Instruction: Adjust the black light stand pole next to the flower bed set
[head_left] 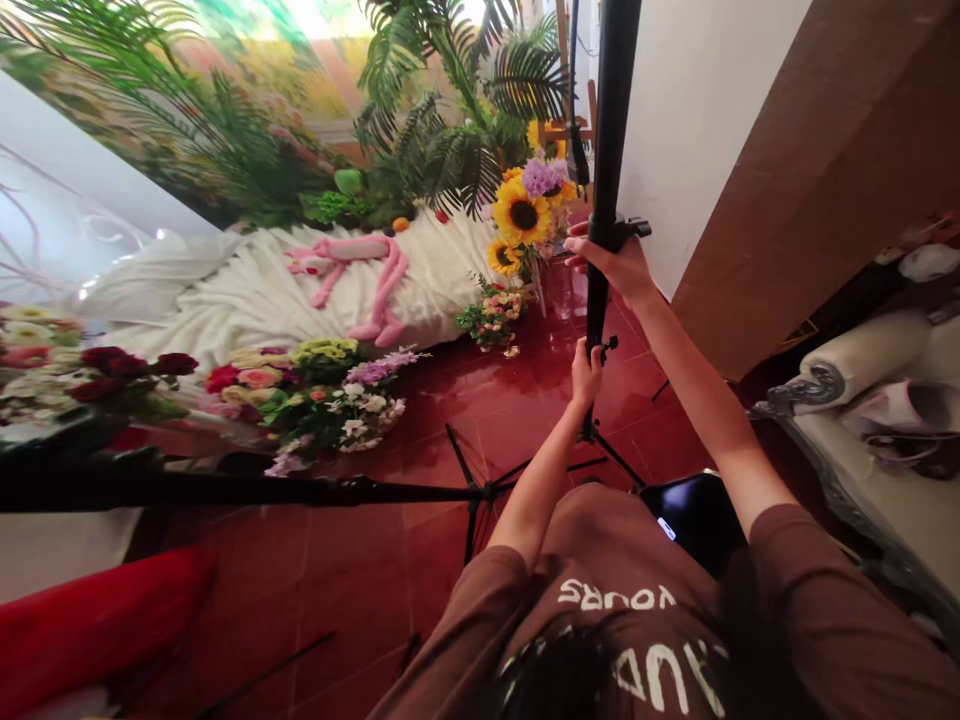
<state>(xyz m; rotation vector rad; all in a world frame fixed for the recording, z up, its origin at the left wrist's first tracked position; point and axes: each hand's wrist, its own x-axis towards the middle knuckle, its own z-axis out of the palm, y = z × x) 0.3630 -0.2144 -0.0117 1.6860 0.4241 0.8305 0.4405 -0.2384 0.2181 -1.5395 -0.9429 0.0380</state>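
A tall black light stand rises in front of me, its legs spread on the floor and a cable hanging beside the pole. My right hand is around the pole just below its upper collar, with the fingertips showing past the far side. Lower down, my left hand is closed on the pole next to a small clamp knob. Both hands touch only this stand. The top of the pole runs out of view.
A second black stand reaches in from the left. Flower bunches and sunflowers edge a white-draped bed with a pink plush toy. Palm leaves hang behind. Wrapped rolls lie at right.
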